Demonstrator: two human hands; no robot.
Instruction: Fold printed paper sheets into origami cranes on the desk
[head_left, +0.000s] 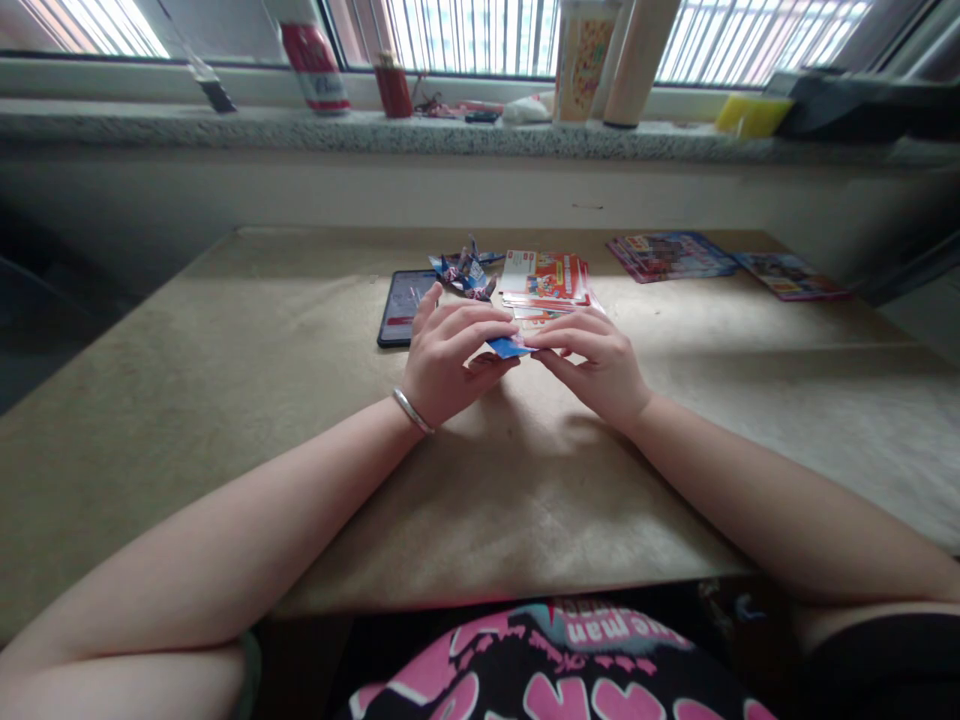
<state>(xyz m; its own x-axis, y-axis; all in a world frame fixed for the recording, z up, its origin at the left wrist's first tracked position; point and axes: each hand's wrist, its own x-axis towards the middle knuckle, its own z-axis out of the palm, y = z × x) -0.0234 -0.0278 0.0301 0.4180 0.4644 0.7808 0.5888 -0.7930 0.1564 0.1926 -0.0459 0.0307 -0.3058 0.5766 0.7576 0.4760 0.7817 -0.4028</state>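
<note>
Between my two hands, a little above the table, is a small folded blue paper (510, 346). My left hand (457, 352), with a silver bangle at the wrist, pinches its left side. On the right side, the thumb and fingertips of my right hand (592, 360) close on its pointed end. Just behind my left hand lies a phone-like dark slab (397, 308), partly covered by the hand. Several folded dark blue paper pieces (466, 270) are heaped beyond it. A stack of red and white printed cards (546, 278) lies behind my fingers.
Colourful printed sheets or cards (671, 256) lie at the table's back right, with another pile (791, 275) beside them. On the granite windowsill (465, 137) stand a red and white can (315, 68), a small red container (394, 88), a patterned cup (583, 62) and a yellow object (752, 116).
</note>
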